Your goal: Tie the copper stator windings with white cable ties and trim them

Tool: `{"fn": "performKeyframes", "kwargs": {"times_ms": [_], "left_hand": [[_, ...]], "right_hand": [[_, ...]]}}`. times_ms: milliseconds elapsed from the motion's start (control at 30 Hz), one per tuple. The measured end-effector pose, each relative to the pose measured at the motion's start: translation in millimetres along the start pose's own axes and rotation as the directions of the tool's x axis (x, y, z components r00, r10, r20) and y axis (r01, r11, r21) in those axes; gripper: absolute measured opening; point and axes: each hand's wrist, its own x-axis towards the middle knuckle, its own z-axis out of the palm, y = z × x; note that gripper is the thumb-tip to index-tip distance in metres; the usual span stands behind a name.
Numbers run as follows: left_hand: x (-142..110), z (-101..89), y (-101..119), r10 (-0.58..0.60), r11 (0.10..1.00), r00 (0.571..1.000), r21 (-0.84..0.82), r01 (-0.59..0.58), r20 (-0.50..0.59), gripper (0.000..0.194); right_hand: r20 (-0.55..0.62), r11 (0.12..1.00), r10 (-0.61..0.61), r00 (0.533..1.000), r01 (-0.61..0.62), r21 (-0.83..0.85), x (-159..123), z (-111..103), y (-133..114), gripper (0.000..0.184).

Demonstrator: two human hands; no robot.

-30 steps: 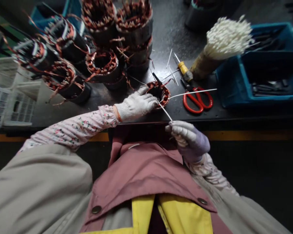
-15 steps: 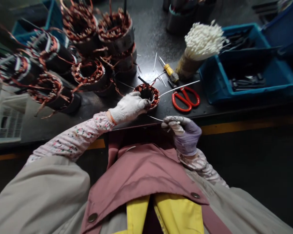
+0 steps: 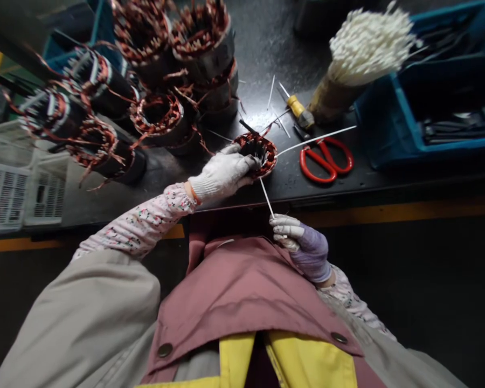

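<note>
A motor stator (image 3: pixel 270 156) with copper windings stands near the table's front edge. My left hand (image 3: pixel 226 171), in a white knit glove, grips its near left rim, fingertips reaching toward the bore. A thin white cord (image 3: pixel 267 196) runs from the stator's near side down to my right hand (image 3: pixel 293 234). That hand, in a purple and white glove, is closed on the cord's end below the table edge. Another white length of cord (image 3: pixel 317 141) sticks out from the stator's right side, passing over red-handled scissors (image 3: pixel 326 160).
Several wound stators (image 3: pixel 157 116) stand at the left, some stacked. A yellow-handled screwdriver (image 3: pixel 298 108) and loose white pieces lie behind the stator. A bundle of white cords (image 3: pixel 369 48) stands beside blue bins (image 3: pixel 432 151). White plastic baskets (image 3: pixel 44 188) are far left.
My right hand has shifted down and turned, and its cord now runs steeply from the stator. My left hand stays on the stator. The whole view has shifted slightly.
</note>
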Motion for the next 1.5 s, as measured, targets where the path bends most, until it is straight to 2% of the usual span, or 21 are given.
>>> {"fn": "performKeyframes", "kwargs": {"times_ms": [133, 233, 333, 433, 500, 600, 700, 767, 933, 1033, 1133, 1233, 1333, 1433, 1500], "left_hand": [[-0.6, 1.2, -1.4, -0.015, 0.999, 1.000, -0.036, 0.014, -0.018, 0.037], [-2.9, 3.4, 0.1, -0.059, 0.996, 0.997, -0.072, 0.055, -0.053, 0.041], [-7.8, 7.0, 4.8, -0.155, 0.980, 0.975, -0.146, 0.132, -0.160, 0.052], [-12.4, 12.1, 9.1, -0.214, 0.965, 0.941, -0.207, 0.162, -0.261, 0.051], [-13.4, 15.5, 9.7, -0.179, 0.970, 0.938, -0.214, 0.117, -0.298, 0.038], [-12.4, 19.2, 7.4, -0.066, 0.977, 0.946, -0.213, -0.003, -0.316, 0.021], [-11.2, 21.7, 4.1, -0.003, 0.976, 0.946, -0.205, -0.067, -0.324, 0.022], [-11.3, 23.2, 2.8, 0.018, 0.977, 0.939, -0.194, -0.090, -0.343, 0.023], [-12.6, 25.1, 2.3, 0.070, 0.976, 0.899, -0.157, -0.152, -0.433, 0.025], [-12.5, 25.2, 2.1, 0.068, 0.977, 0.892, -0.152, -0.150, -0.447, 0.024], [-12.0, 25.0, 1.5, 0.058, 0.977, 0.911, -0.166, -0.137, -0.408, 0.024], [-11.8, 24.4, 1.5, 0.050, 0.979, 0.926, -0.165, -0.119, -0.373, 0.027], [-11.7, 24.2, 1.9, 0.025, 0.980, 0.934, -0.174, -0.093, -0.356, 0.029], [-11.5, 25.0, 1.7, 0.036, 0.977, 0.929, -0.184, -0.111, -0.368, 0.028], [-11.3, 25.5, 1.2, 0.053, 0.975, 0.918, -0.178, -0.132, -0.392, 0.027]], "right_hand": [[-0.044, 0.994, 0.097, 0.994, -0.099, -0.039, 6.9, 2.6, -2.1, 0.009], [-0.104, 0.994, 0.108, 0.989, -0.110, -0.014, 27.7, 13.8, 4.6, 0.008], [-0.175, 0.998, 0.053, 0.983, -0.058, -0.021, 54.4, 28.9, 19.0, 0.009], [-0.213, 0.994, 0.089, 0.973, -0.101, -0.046, 70.8, 38.6, 31.2, 0.015], [-0.223, 0.987, 0.130, 0.966, -0.147, -0.058, 73.5, 39.4, 32.7, 0.014], [-0.215, 0.988, 0.088, 0.973, -0.112, -0.102, 73.2, 34.3, 22.2, 0.010], [-0.177, 0.978, 0.027, 0.984, -0.062, -0.199, 77.3, 28.2, 6.5, 0.009], [-0.141, 0.959, 0.029, 0.990, -0.068, -0.275, 83.7, 26.8, 2.9, 0.009], [-0.108, 0.921, 0.033, 0.994, -0.072, -0.383, 96.2, 30.3, 18.0, 0.020], [-0.096, 0.919, 0.020, 0.995, -0.056, -0.390, 93.3, 29.8, 18.3, 0.019], [-0.100, 0.918, 0.062, 0.993, -0.096, -0.386, 91.5, 28.1, 14.3, 0.015], [-0.122, 0.909, 0.116, 0.986, -0.155, -0.388, 95.2, 28.1, 15.3, 0.019], [-0.083, 0.915, 0.124, 0.989, -0.147, -0.376, 95.7, 28.0, 11.9, 0.020], [-0.067, 0.924, 0.107, 0.992, -0.124, -0.361, 92.7, 28.3, 4.6, 0.017], [-0.100, 0.920, 0.131, 0.986, -0.159, -0.358, 93.3, 30.0, 6.5, 0.019]]}}
